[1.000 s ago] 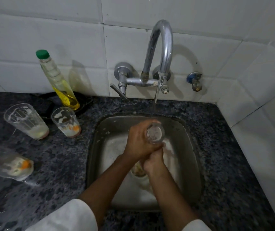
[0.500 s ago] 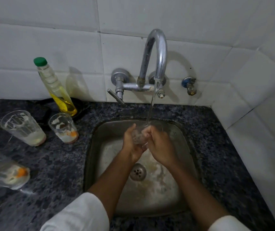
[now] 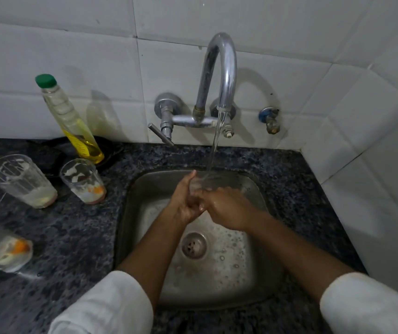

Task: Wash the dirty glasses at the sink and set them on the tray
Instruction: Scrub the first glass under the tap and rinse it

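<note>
Over the steel sink (image 3: pixel 260 280), both hands hold a clear glass (image 3: pixel 205 183) under the running water. My left hand (image 3: pixel 184 202) grips its left side, thumb up. My right hand (image 3: pixel 227 206) covers its right side, hiding most of the glass. On the dark counter to the left stand two dirty glasses: a taller one (image 3: pixel 22 180) with pale residue and a shorter one (image 3: pixel 83 180) with white and orange residue. A third dirty glass (image 3: pixel 2 249) lies on its side at the left edge. No tray is in view.
A chrome tap (image 3: pixel 219 75) pours a stream into the sink. A bottle of yellow liquid with a green cap (image 3: pixel 72 121) leans by the tiled wall. A small valve (image 3: pixel 270 120) sticks out right of the tap. The drain (image 3: pixel 194 245) sits mid-sink. White tiled walls close the back and right.
The glass went from upright with its mouth showing to held between both hands under the stream. My right hand moved from below it to its right side. The camera view shifted.
</note>
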